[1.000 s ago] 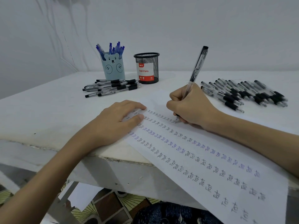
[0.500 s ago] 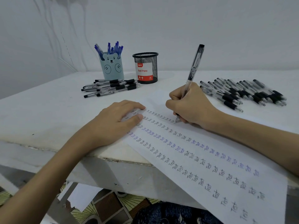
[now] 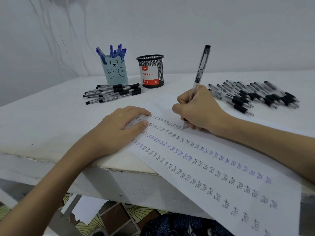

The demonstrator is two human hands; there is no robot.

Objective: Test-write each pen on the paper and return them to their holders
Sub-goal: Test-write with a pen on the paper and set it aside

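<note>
My right hand (image 3: 197, 109) grips a black pen (image 3: 201, 68), its tip touching the white paper (image 3: 213, 169) at the end of the top row of marks. The sheet carries several rows of black and blue test marks and overhangs the table edge. My left hand (image 3: 119, 128) lies flat on the paper's left end, fingers straight. A pale blue bear holder (image 3: 115, 72) at the back holds several blue pens. Beside it stands a black mesh holder (image 3: 151, 70) labelled Ball Pens.
Several black pens (image 3: 114, 92) lie loose in front of the two holders. A bigger spread of black pens (image 3: 255, 94) lies on the white table (image 3: 42, 116) to the right of my right hand. A wall stands behind the table.
The pen in my right hand has tilted more upright while its tip stays on the top row. My left hand has not moved.
</note>
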